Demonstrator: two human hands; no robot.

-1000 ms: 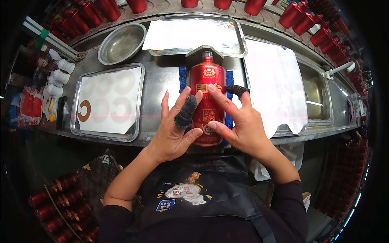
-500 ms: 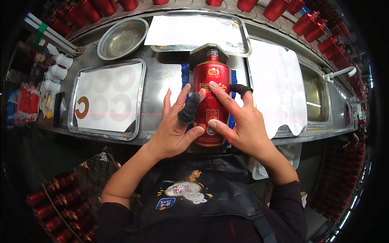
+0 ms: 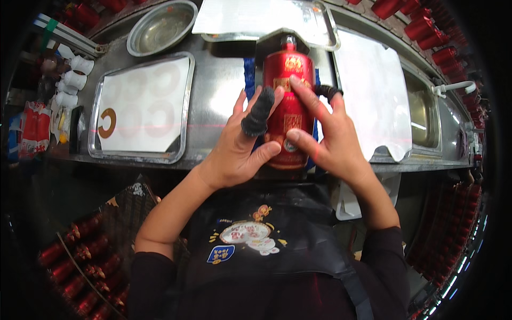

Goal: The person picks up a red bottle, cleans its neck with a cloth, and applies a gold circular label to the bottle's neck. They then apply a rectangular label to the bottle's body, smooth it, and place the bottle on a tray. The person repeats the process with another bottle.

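Steel counter (image 3: 218, 80), 2 splayed hands (image 3: 229, 154) (image 3: 341, 138) over bottle (image 3: 288, 105)

A round metal bowl (image 3: 162, 31) sits at eleven o'clock, white flared pieces (image 3: 75, 80) at ten. A white faucet (image 3: 453, 86) curves at two o'clock.

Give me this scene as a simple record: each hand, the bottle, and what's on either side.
Left hand: fingers spread, at the bottle's left edge; black finger cover
Right hand: thumb and index finger over the bottle's front; black finger cover
Bottle: red, gold markings, neck pointing away from the person
Left side: metal tray with brown C-shaped piece
Right side: white sheet, then sink
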